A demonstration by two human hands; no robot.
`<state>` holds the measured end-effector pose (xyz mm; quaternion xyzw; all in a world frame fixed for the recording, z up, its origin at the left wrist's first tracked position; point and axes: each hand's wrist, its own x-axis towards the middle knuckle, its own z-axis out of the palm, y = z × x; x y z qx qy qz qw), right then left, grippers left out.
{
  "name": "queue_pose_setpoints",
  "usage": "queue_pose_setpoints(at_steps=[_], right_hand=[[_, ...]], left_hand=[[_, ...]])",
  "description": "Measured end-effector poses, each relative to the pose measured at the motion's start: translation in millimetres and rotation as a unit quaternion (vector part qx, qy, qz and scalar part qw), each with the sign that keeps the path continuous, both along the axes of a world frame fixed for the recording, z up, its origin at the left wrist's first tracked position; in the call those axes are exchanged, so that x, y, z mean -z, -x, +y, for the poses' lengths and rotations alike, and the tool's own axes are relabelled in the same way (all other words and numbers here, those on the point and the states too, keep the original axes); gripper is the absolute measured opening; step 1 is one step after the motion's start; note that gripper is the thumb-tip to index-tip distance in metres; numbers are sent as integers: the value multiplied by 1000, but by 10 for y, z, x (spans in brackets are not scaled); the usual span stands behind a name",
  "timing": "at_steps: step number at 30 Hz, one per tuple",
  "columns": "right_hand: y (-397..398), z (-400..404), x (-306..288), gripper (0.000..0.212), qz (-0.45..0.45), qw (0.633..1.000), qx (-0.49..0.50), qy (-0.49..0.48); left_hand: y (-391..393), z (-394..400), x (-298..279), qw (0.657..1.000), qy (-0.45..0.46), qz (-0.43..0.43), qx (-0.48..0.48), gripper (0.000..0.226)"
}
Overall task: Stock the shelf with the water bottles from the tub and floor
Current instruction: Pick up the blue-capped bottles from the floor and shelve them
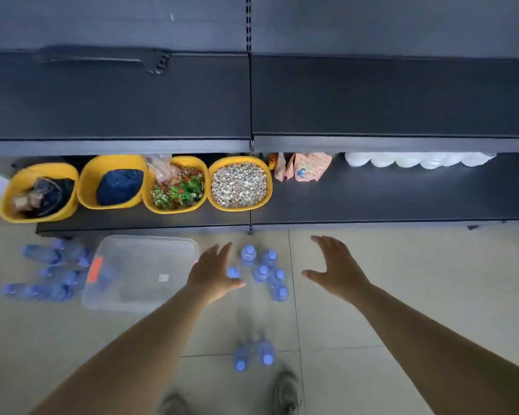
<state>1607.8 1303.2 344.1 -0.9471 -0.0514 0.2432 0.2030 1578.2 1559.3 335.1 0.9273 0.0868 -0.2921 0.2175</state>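
Observation:
Several blue-capped water bottles (262, 272) stand upright on the tiled floor between my hands. Two more bottles (253, 354) stand nearer my feet, and several lie on their sides (53, 269) left of a clear plastic tub (144, 272). My left hand (213, 272) reaches out with fingers spread, just left of the standing cluster, holding nothing. My right hand (336, 266) is open too, spread to the right of the cluster. The dark upper shelf (387, 97) is bare; the bottom shelf (402, 199) has bare room at its right.
Four yellow bins (174, 182) with mixed goods sit on the bottom shelf at left. Snack packets (309, 166) and white rolls (417, 160) lie at its back. My shoes (285, 390) show at the lower edge. The tub has an orange label.

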Motion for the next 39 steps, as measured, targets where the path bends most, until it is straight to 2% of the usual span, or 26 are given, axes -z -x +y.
queue_pose_setpoints(at_steps=[5,10,14,20,23,27,32,35,39], right_hand=[[224,-205,1192,74,52,994,68,-71],[421,-255,2460,78,92,980,136,-110],[464,-180,3394,81,116,959,209,-152],[463,-14,4492,87,104,923,300,-218],[506,69,4859,84,83,916,307,-243],[555,203,5136,63,12,897,344,-277],[518,296,5345,51,-40,875,382,-294],[498,308,5377,48,-41,870,374,-317],[501,255,5387,39,-17,867,384,-318]], left_hand=[[311,-235,1169,993,69,52,-78,96],[293,-366,2350,986,89,43,-136,92],[140,-437,3253,975,117,58,-179,85],[-72,-541,4396,950,191,43,-244,93],[-197,-600,4743,946,219,7,-239,90],[-414,-678,5014,935,260,-60,-235,85],[-546,-781,5224,925,283,-106,-230,49],[-562,-813,5283,919,301,-116,-228,58],[-539,-795,5283,926,294,-115,-206,65]])
